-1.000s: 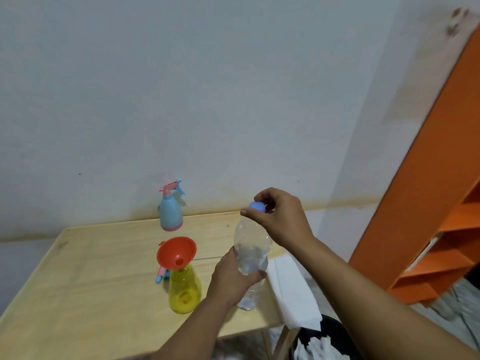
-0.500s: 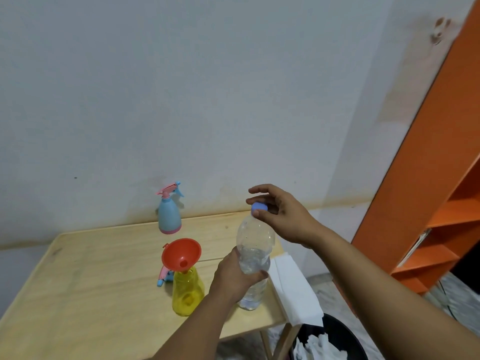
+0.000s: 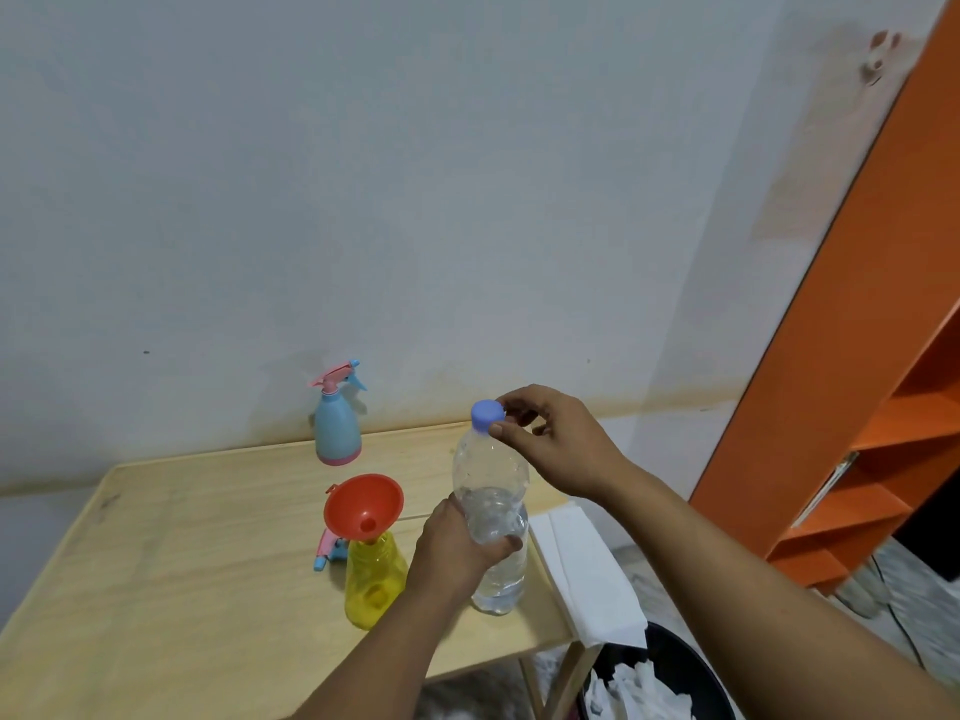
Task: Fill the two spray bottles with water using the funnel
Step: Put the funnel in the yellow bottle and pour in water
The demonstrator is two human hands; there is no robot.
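Fingertips point(image 3: 497, 431) of the right hand point(image 3: 563, 449) are pinching the cap point(image 3: 487, 414); the left hand point(image 3: 457, 556) is gripping the water bottle point(image 3: 493, 517) below. Funnel point(image 3: 363, 506) is sitting in the yellow spray bottle point(image 3: 374, 579) leftward. Squeezing while uncapping risks spillage.

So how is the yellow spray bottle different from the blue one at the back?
The yellow spray bottle is see-through; the blue spray bottle is opaque. The yellow one has its top off and an orange funnel in its neck, while the blue one keeps its pink trigger head on. The yellow one stands close to the left hand; the blue one stands far back by the wall. Both stand upright on the wooden table and have a similar rounded shape.
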